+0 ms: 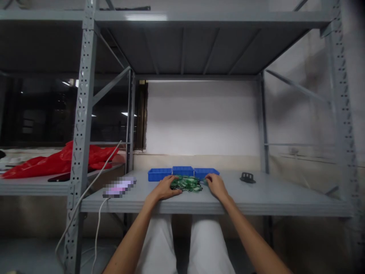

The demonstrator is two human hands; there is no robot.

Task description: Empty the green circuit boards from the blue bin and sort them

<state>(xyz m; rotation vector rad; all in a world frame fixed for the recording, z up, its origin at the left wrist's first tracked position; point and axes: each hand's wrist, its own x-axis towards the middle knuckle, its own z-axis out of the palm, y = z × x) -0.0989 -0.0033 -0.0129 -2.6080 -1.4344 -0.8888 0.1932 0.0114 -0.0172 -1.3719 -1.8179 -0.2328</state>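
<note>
A pile of small green and clear items point(186, 183) lies on the grey shelf top, in front of three blue bins: left point(159, 175), middle point(183, 171) and right point(203, 172). My left hand point(165, 188) rests against the pile's left side, thumb and fingers apart, with nothing seen in its grasp. To the right of the pile, my right hand point(215, 185) has its fingertips pinched close together near the front of the right bin. Something small and greenish shows at those fingertips, too small to make out.
A black slotted object point(248, 177) lies to the right. At the left is a blurred-out phone-like device point(119, 187) with a white cable point(98, 224). Metal uprights point(80, 114) and an upper shelf frame the space. Red plastic point(59, 161) covers part of the neighbouring shelf.
</note>
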